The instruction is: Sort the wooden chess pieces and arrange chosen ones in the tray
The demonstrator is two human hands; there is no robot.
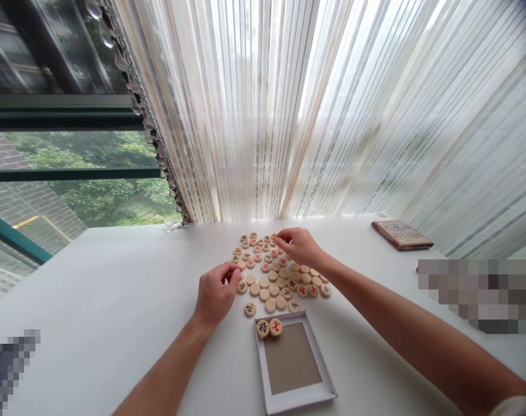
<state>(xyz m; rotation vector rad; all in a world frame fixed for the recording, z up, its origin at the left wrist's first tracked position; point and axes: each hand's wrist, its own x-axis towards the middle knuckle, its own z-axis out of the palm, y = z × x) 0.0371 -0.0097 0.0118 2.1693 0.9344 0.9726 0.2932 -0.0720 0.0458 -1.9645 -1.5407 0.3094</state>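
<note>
Several round wooden Chinese chess pieces [275,276] lie scattered on a white table [115,300], some face up with red or black characters. My left hand [215,292] is curled at the left edge of the pile, thumb and fingers pinched on a piece. My right hand [298,245] reaches to the far side of the pile, fingertips pinching a piece there. In front of the pile lies a shallow white box tray [319,352] with a brown bottom; two pieces [269,327] sit in its far left corner.
A brown flat box lid [401,234] lies at the far right of the table. Striped sheer curtains [332,115] hang behind the table. A window [63,162] at left looks out on trees and buildings.
</note>
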